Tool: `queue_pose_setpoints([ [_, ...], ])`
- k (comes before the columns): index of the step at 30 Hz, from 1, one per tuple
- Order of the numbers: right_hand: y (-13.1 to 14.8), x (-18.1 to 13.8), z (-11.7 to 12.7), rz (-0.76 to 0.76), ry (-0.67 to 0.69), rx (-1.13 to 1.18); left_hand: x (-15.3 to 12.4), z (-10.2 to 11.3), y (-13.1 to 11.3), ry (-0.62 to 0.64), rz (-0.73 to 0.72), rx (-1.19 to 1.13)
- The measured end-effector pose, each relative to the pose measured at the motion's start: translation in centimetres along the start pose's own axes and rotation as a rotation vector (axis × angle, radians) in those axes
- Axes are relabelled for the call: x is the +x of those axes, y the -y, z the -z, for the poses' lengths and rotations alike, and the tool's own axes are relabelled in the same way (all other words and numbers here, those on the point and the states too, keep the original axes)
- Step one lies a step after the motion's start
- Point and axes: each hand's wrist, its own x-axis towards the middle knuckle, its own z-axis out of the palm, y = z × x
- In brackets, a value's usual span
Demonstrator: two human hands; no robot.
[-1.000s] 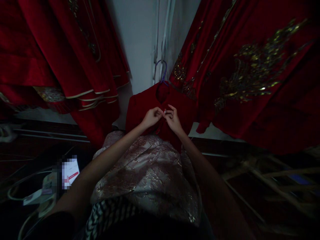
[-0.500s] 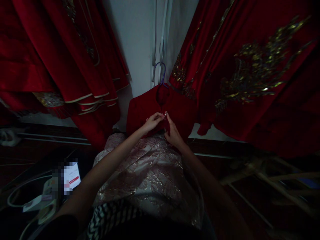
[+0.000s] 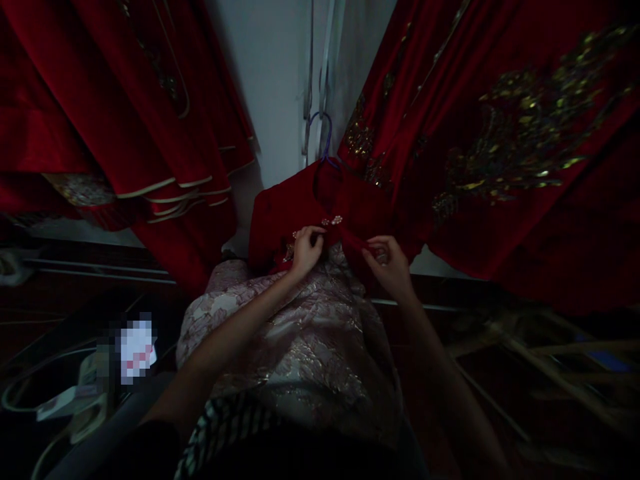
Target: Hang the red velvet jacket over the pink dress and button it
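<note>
2 hands [image 3: 350, 257] gripping red jacket [image 3: 280, 213], hanger [image 3: 323, 133]

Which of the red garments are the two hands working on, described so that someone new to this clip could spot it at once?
Start at the pale wall showing between the two masses of hanging red robes. At its foot a small red jacket hangs from a blue hanger, with the left hand and right hand gripping its front edges. Unlike the long robes with gold embroidery, it is short and mostly plain, with a small pale clasp at the chest.
</note>
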Motion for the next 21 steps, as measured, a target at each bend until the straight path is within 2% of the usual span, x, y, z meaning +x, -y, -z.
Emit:
queue_pose_setpoints([
  [2,0.7,-0.3,-0.3,-0.058,0.126,0.185,-0.6,1.3,0.3,-0.221,0.074,0.158],
  [4,1.4,-0.6,-1.0,-0.104,0.23,0.294,-1.1,2.4,1.0,-0.324,0.152,0.257],
  [6,2.1,-0.9,-2.1,-0.137,0.282,0.347,-1.5,3.1,1.9,-0.295,0.218,0.306],
  [8,2.6,-1.0,-3.5,-0.146,0.325,0.361,-1.9,3.7,2.7,-0.213,0.254,0.363],
  [11,2.8,-0.5,-6.1,-0.111,0.378,0.353,-2.3,4.3,3.3,-0.125,0.228,0.463],
  [14,2.3,0.7,-8.9,-0.052,0.368,0.312,-2.0,4.9,3.2,-0.103,0.187,0.49],
  [18,1.0,2.8,-11.8,-0.008,0.349,0.182,-1.2,5.6,3.2,-0.073,0.189,0.419],
  [21,0.4,4.2,-13.4,-0.001,0.287,0.12,-0.7,6.3,3.5,-0.055,0.226,0.263],
])
